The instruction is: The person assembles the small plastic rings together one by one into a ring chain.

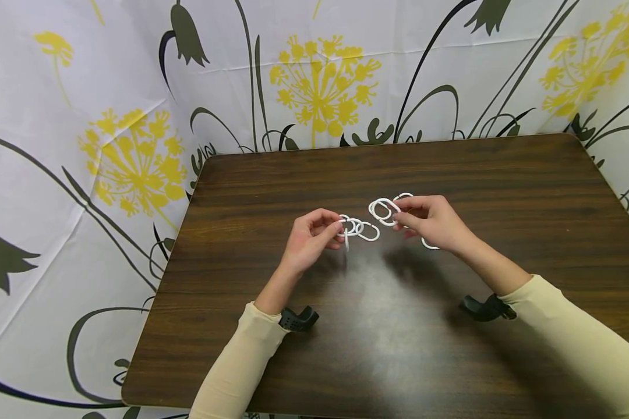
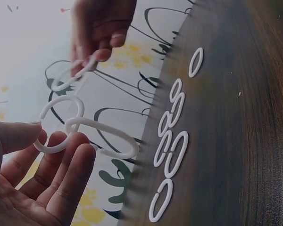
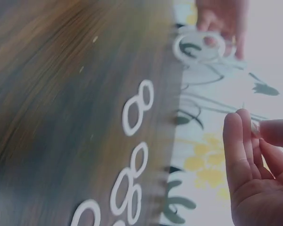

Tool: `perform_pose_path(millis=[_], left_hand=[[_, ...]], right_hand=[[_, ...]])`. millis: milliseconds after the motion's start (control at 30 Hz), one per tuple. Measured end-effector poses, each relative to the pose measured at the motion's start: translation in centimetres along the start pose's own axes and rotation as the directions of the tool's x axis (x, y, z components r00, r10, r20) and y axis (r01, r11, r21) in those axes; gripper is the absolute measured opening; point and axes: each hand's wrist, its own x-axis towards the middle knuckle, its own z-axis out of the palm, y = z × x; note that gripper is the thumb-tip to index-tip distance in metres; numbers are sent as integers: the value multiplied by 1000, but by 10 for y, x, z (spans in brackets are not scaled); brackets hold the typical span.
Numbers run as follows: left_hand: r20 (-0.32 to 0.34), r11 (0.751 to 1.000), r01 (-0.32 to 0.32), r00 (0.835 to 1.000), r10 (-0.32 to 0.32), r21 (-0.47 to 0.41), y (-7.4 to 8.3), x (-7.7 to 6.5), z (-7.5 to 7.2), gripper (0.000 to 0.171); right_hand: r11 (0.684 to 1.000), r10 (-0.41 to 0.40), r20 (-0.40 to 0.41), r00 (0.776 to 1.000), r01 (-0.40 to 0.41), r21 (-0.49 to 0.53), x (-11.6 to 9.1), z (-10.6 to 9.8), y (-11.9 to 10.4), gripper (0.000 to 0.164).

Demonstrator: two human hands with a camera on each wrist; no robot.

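Observation:
My left hand (image 1: 309,241) pinches a white curtain ring (image 2: 62,99) between thumb and fingers. A second white ring (image 2: 104,126) is linked through it and hangs off to the side. Across from it, my right hand (image 1: 435,224) pinches another white ring (image 2: 61,88) by one end, apart from the left hand's pair. In the right wrist view the fingers hide most of that ring, and only a sliver (image 3: 254,128) shows. Both hands are raised over the table. Beneath them, several more white rings (image 2: 169,195) lie on the tabletop, some touching or overlapping.
The brown wood-grain table (image 1: 230,326) has rounded corners. A white curtain (image 1: 230,75) with yellow and grey flowers hangs behind it and along the sides. Black wrist-worn devices (image 1: 299,319) sit at both cuffs.

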Motion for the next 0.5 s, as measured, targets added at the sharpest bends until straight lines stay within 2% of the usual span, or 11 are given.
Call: perform_pose_path(millis=[167, 367, 500], left_hand=[[-7, 999, -27, 1000, 27, 20, 2, 0, 2, 15], [0, 998, -41, 999, 41, 45, 4, 0, 5, 15], [2, 996, -49, 999, 49, 78, 4, 0, 6, 17]], right_hand=[[986, 34, 7, 999, -35, 162, 0, 9, -11, 31], [966, 90, 30, 996, -94, 240, 1, 22, -18, 34], [960, 112, 44, 993, -119, 254, 3, 30, -20, 35]])
